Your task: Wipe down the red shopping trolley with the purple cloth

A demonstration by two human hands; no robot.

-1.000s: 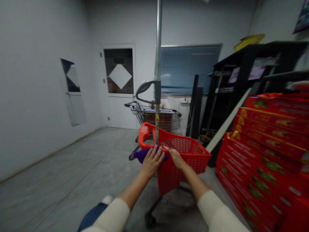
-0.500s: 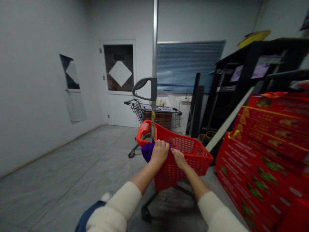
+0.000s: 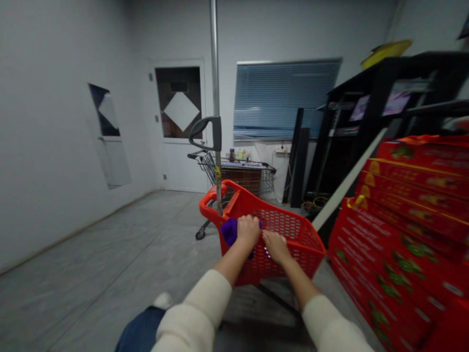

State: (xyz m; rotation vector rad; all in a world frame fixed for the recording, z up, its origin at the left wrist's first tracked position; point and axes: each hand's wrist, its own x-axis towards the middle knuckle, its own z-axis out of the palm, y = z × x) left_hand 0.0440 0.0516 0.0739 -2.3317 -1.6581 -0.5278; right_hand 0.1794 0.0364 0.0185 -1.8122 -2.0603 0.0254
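Note:
A red plastic shopping cart with perforated sides stands in front of me. My left hand is closed on a purple cloth, pressed against the cart's near rim. Just to its right, my right hand has its fingers curled over the same rim, gripping the cart. A metal pole with a grey loop handle rises at the cart's handle end, leaning slightly left. Its lower end is hidden by the cart wall.
Stacked red cartons rise close on the right, before a black rack. Behind the cart stands a dark wire trolley. A white door and a blue window blind are on the far wall. Grey concrete floor lies left.
The cart has turned and tipped a little, its handle end shifting left. The pole has swung left with it. Both hands are slightly further right and lower, still on the rim.

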